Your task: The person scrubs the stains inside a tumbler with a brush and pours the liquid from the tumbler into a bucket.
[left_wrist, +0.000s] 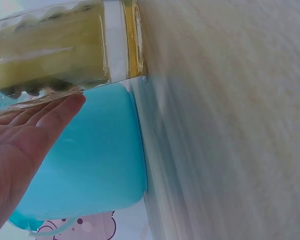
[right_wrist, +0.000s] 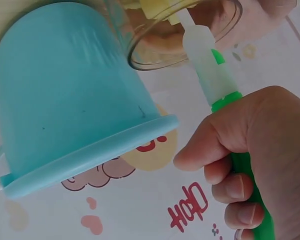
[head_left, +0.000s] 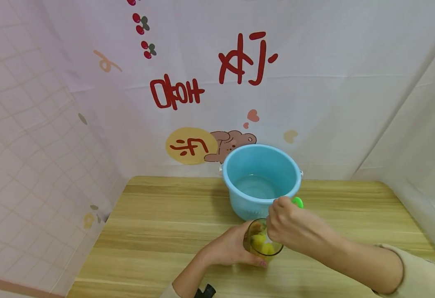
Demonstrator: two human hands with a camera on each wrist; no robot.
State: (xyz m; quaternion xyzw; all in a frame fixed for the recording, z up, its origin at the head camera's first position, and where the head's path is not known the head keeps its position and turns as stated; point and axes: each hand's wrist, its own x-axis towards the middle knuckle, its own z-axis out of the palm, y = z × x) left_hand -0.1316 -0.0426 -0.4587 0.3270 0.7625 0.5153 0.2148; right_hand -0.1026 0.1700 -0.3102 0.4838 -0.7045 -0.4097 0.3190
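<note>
My left hand (head_left: 232, 246) grips a clear amber-tinted drinking glass (left_wrist: 115, 40) round its side, thumb nearest me and fingers along the far side. In the left wrist view, the glass's thick base is close to the wooden tabletop. My right hand (head_left: 290, 225) wraps round the green handle of a cup brush (right_wrist: 215, 77) above the mouth of the glass. The brush's pale neck goes in past the rim, and its yellow sponge head (head_left: 258, 239) is inside the glass. The green handle end sticks out behind the right fist.
A light-blue bucket (head_left: 245, 206) stands just behind the hands, with some water (head_left: 256, 187) at its bottom. The wood-grain table (head_left: 158, 231) meets a printed white cloth backdrop (head_left: 333, 124). A small black object (head_left: 207, 291) shows beside the left forearm.
</note>
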